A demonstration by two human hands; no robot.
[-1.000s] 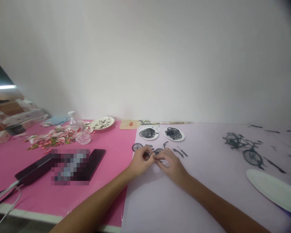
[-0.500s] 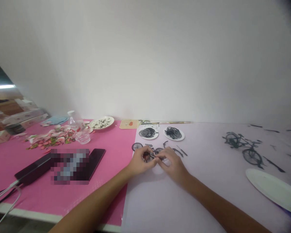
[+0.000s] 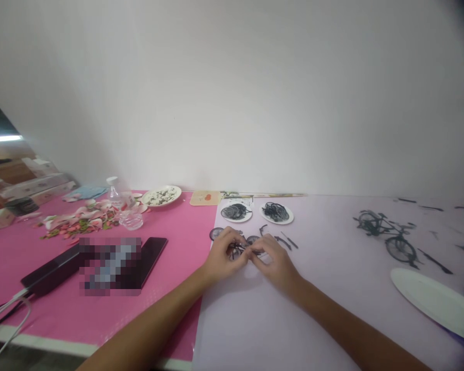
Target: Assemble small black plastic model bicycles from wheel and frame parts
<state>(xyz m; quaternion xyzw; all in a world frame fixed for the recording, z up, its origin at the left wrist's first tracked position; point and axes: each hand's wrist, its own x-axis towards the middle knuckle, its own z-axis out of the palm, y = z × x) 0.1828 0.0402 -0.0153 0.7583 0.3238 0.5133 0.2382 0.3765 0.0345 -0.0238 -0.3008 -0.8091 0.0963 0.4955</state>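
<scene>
Both hands meet over the pale sheet, fingertips nearly touching. My left hand pinches small dark parts, too fine to make out fully. Thumb and fingers of my right hand are closed at the same spot, on something too small to name. Just behind them lie a black spoked wheel and another dark wheel, partly hidden by the fingers. Thin black pieces rest to the right of my right hand. Two white plates, the left one and the right one, hold black wheel parts.
On the right are a small black bicycle, loose black pieces and a large white plate. The pink left side carries a phone, a black power bank, a clear bottle, petals and a plate of bits.
The fingers of my left hand have shifted slightly, closing more over the small parts. My right hand stays nearly in place.
</scene>
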